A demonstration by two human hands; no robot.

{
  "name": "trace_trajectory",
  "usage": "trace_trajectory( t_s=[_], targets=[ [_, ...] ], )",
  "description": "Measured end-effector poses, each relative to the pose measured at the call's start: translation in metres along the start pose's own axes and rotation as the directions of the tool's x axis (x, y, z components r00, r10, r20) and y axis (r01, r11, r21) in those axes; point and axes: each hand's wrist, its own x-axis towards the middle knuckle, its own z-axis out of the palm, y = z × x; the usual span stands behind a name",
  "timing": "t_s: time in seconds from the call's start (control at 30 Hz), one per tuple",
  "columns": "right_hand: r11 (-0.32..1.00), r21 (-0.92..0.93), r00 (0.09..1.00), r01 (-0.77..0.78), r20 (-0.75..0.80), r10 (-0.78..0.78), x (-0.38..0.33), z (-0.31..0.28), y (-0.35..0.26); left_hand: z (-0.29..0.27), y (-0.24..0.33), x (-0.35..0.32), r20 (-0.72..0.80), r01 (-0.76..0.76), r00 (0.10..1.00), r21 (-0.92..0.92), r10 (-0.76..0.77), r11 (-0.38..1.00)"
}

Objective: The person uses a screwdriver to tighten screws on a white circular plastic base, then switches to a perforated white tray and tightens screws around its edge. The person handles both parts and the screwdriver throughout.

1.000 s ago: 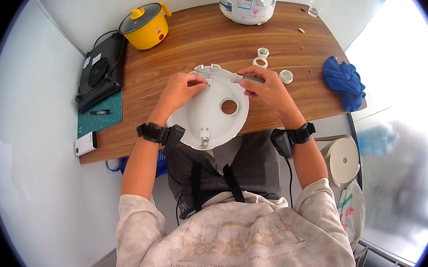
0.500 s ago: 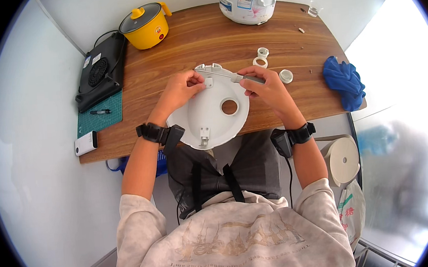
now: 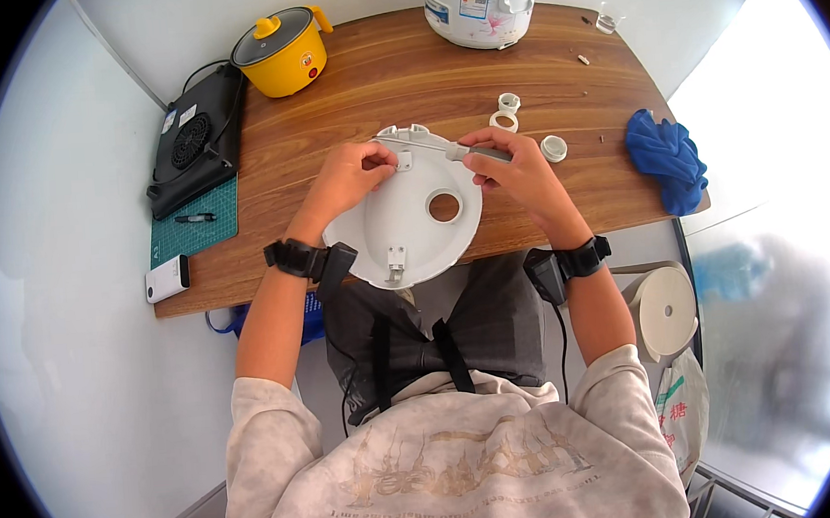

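While the right hand (image 3: pixel 514 167) pinches the screwdriver (image 3: pixel 490 154), its shaft pointing left across the cover's far part, the left hand (image 3: pixel 355 178) bends near the bracket (image 3: pixel 405 160); whether its fingers grip anything cannot be told. The white cover (image 3: pixel 408 223) overhangs the worktop's (image 3: pixel 565 200) near edge, left of the cloth (image 3: pixel 668 164).

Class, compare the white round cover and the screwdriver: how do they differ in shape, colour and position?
Shape: the white round cover is broad, with a round hole; the screwdriver is long and narrow.
Colour: the cover is white, while the screwdriver has a grey handle.
Position: the cover reaches past the near table edge; the screwdriver, in the right hand, points leftward across the cover's far part.
Shared: both are within the hands' reach.
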Motion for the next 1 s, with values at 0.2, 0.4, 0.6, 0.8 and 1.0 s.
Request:
trace_trajectory(
  t_s=[0.2,0.4,0.6,0.8,1.0],
  targets=[
    [1.000,0.005,1.000,-0.006,-0.002,0.006,-0.0004,-0.0003,-0.0001,-0.0010,0.0007,-0.0016,0.002,-0.028,1.000,-0.028,0.028,0.999],
    [1.000,0.010,1.000,-0.018,0.005,0.018,-0.0006,-0.0001,-0.0018,-0.0015,0.0065,-0.0042,0.004,0.014,1.000,-0.043,-0.014,0.999],
    [1.000,0.004,1.000,-0.009,0.019,0.009,-0.0002,-0.0010,-0.0012,-0.0002,0.0044,-0.0006,-0.006,-0.031,0.999,0.044,0.031,0.999],
    [1.000,0.005,1.000,-0.007,0.015,0.007,-0.0003,-0.0010,-0.0008,0.0009,0.0029,-0.0006,-0.014,-0.012,1.000,0.018,0.013,1.000],
    [1.000,0.004,1.000,-0.004,0.015,0.004,0.0004,-0.0021,0.0011,0.0008,-0.0008,-0.0001,-0.014,-0.054,0.998,-0.010,0.053,0.999]
  ],
)
